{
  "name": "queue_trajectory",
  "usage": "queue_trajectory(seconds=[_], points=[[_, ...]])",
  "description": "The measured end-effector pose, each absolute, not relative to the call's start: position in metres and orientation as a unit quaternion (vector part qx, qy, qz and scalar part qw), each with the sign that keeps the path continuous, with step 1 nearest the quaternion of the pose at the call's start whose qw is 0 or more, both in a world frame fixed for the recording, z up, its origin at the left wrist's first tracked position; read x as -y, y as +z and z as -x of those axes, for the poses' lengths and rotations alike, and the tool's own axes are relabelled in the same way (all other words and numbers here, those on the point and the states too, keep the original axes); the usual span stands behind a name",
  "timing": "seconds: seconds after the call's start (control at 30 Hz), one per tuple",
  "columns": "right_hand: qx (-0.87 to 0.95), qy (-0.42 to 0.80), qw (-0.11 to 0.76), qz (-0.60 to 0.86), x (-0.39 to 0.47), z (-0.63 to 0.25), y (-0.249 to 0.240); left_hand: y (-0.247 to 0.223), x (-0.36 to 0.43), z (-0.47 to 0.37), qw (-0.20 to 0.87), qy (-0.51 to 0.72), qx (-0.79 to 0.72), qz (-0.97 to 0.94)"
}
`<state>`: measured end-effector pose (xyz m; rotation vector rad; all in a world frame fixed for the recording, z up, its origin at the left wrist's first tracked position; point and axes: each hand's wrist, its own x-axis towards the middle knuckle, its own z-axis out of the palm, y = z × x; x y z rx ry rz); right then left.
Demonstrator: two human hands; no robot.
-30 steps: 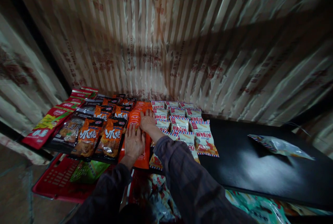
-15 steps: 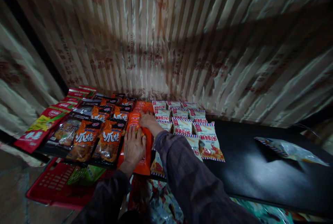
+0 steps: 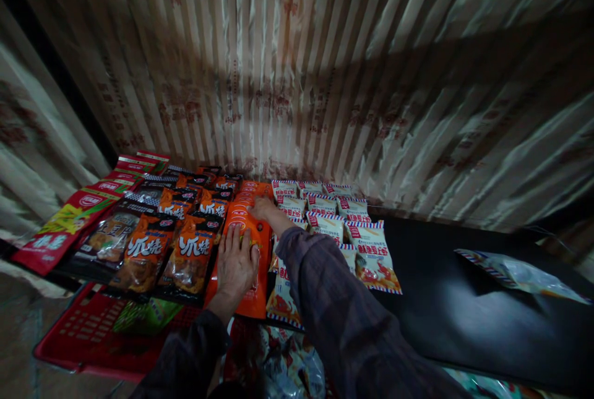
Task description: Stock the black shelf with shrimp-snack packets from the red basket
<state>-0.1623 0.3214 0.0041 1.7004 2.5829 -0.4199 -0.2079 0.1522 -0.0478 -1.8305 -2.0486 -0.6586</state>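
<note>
- Fingers (image 3: 234,239) of the left hand (image 3: 236,266) lie nearly straight and slightly spread, pressing flat on the orange bags (image 3: 261,243) without closing round them.
- Right hand (image 3: 268,210) reaches farther back along the same row, its fingers bent over the orange; whether they grip is hidden.
- Those bags overlap in a smooth, glossy strip on the black shelf (image 3: 427,306), between two other rows.
- Just right: puffy white packets (image 3: 371,250) with striped, crimped edges, in overlapping columns, partly behind the right sleeve (image 3: 341,309).
- Just left: shiny black-and-orange packets (image 3: 189,253), their lower parts showing brown food; beyond them, flatter red bags (image 3: 67,226).
- Below the shelf's left end, a red plastic basket (image 3: 49,349), pierced with holes, contains a crinkled green packet (image 3: 146,317).
- Well apart at right, a silvery packet (image 3: 533,272) lies alone.
- Behind everything hangs pleated, creased sheeting (image 3: 297,71) with red print.
</note>
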Motion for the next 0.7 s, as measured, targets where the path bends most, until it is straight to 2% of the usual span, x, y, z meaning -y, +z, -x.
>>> queue_trajectory(seconds=[0.33,0.7], points=[[-0.831,-0.046,-0.019,-0.554,-0.285,0.170,0.016,-0.050,-0.154,0.208,0.151,-0.222,0.721,0.639],[-0.819,-0.102,0.001,-0.565,-0.282,0.167,0.001,-0.047,-0.153,0.208,0.165,-0.235,0.714,0.639]])
